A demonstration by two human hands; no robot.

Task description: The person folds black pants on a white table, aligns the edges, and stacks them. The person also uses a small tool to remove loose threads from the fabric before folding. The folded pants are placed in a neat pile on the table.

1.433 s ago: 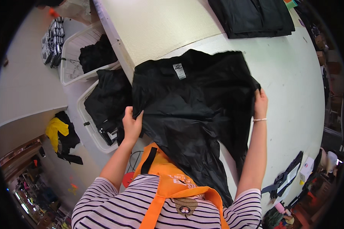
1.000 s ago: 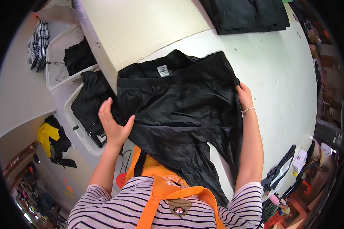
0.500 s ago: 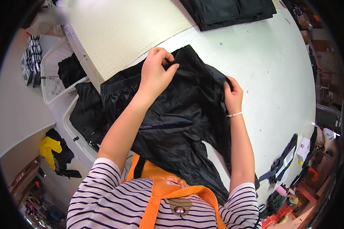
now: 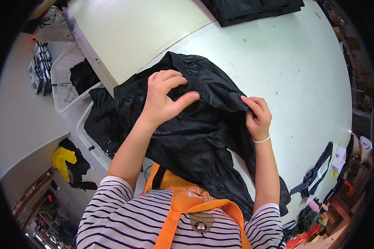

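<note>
Black trousers (image 4: 183, 145) of thin, crinkled fabric lie over the near table edge and hang toward my orange apron. Their gathered elastic waistband stretches across the far side, its opening facing away. Over that waistband is my left hand (image 4: 166, 93), thumb and fingers spread apart, the fingertips close to the fabric. My right hand (image 4: 257, 114), with a beaded bracelet at the wrist, pinches a fold of the trousers at their right edge between thumb and fingers.
A stack of folded black garments (image 4: 257, 10) sits at the far table edge. White baskets (image 4: 62, 79) with black clothing stand to the left, near a yellow and black garment (image 4: 64, 159). At far left a person's clothed leg (image 4: 54, 27) shows. Dark straps (image 4: 316, 170) and a white box (image 4: 338, 159) lie right.
My left hand has loosened from a pinch at the waistband and spread its fingers. The peaked waistband has folded over to the right. My right hand is slightly lower, still holding the fabric.
</note>
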